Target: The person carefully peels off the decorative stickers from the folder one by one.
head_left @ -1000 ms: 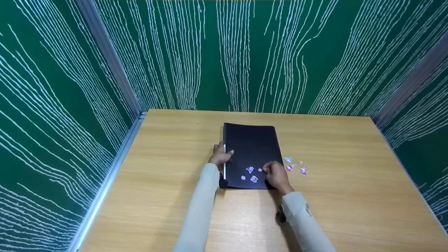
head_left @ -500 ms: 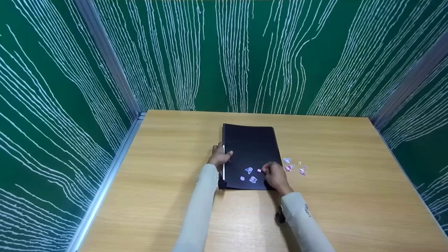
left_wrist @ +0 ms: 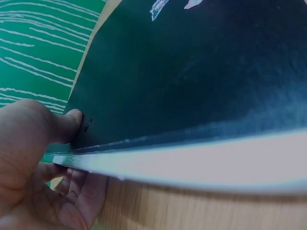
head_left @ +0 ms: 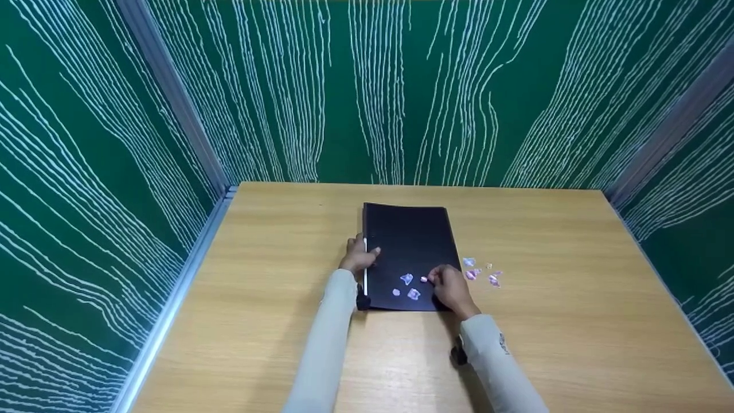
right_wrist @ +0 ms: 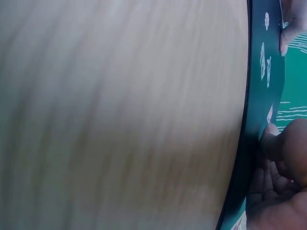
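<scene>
A black folder (head_left: pixel 410 235) with a white strip along its left edge lies upright on the wooden table. My left hand (head_left: pixel 358 255) grips that edge; in the left wrist view the thumb (left_wrist: pixel 72 122) presses the cover while the other fingers sit under the white strip (left_wrist: pixel 192 163). Over the folder's lower right part, my right hand (head_left: pixel 452 287) pinches a small shiny pink sticker (head_left: pixel 424 279) between thumb and fingertips. The right wrist view shows this sticker (right_wrist: pixel 270 112) standing up from the thumb tip. Three more stickers (head_left: pixel 413 293) lie on the lower cover.
Several pink and blue stickers (head_left: pixel 495 279) are scattered on the table (head_left: pixel 550 332) just right of the folder. Green panels (head_left: pixel 384 92) with white wavy lines rise behind the table and on both sides, with metal posts (head_left: pixel 178 103) at the corners.
The pink sticker at my right fingertips has tilted slightly. Both hands and the folder stay in place while the head view shifts a little.
</scene>
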`<state>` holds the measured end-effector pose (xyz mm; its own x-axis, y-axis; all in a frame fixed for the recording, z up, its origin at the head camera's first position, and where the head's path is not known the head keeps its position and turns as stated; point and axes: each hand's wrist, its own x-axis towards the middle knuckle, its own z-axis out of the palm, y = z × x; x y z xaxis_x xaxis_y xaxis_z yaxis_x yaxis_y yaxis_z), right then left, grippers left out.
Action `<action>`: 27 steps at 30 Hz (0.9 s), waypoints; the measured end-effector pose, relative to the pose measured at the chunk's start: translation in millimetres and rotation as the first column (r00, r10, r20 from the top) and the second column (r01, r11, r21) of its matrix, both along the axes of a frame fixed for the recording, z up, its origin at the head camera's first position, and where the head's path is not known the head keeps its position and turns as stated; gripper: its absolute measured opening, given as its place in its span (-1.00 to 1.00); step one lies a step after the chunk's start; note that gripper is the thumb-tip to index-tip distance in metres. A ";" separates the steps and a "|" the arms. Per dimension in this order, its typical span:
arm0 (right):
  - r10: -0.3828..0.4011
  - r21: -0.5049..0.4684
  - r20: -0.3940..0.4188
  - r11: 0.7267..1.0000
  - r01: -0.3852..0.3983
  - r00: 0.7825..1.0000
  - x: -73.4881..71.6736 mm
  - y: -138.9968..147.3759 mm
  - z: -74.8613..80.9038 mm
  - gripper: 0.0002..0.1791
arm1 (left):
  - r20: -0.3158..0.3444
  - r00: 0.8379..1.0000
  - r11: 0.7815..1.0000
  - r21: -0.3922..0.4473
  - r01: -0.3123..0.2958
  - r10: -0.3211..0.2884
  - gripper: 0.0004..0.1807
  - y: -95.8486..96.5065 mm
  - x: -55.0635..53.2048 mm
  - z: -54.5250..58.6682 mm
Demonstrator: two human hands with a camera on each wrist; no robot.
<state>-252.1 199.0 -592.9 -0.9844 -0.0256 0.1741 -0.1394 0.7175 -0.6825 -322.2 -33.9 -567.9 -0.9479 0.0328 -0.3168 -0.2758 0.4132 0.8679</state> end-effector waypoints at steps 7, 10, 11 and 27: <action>-0.009 0.013 0.041 1.000 0.009 0.999 0.4 1.1 1.6 -0.86 | 0.013 1.000 1.000 -0.008 0.013 -0.012 -0.26 0.3 -1.1 -0.7; -0.005 0.030 0.050 1.000 0.004 0.999 -1.0 2.1 3.8 -0.86 | -0.017 1.000 0.999 -0.037 0.021 -0.021 -0.27 0.1 -2.9 -1.1; -0.003 0.037 0.053 0.999 0.001 0.999 -1.5 2.5 4.8 -0.86 | -0.022 1.000 0.999 -0.038 0.019 -0.020 -0.27 0.2 -3.8 -1.3; 0.013 0.065 0.027 0.998 -0.015 1.000 -1.5 9.3 2.5 -0.85 | 0.066 0.998 0.999 0.033 -0.007 0.005 -0.28 1.4 -10.2 -6.2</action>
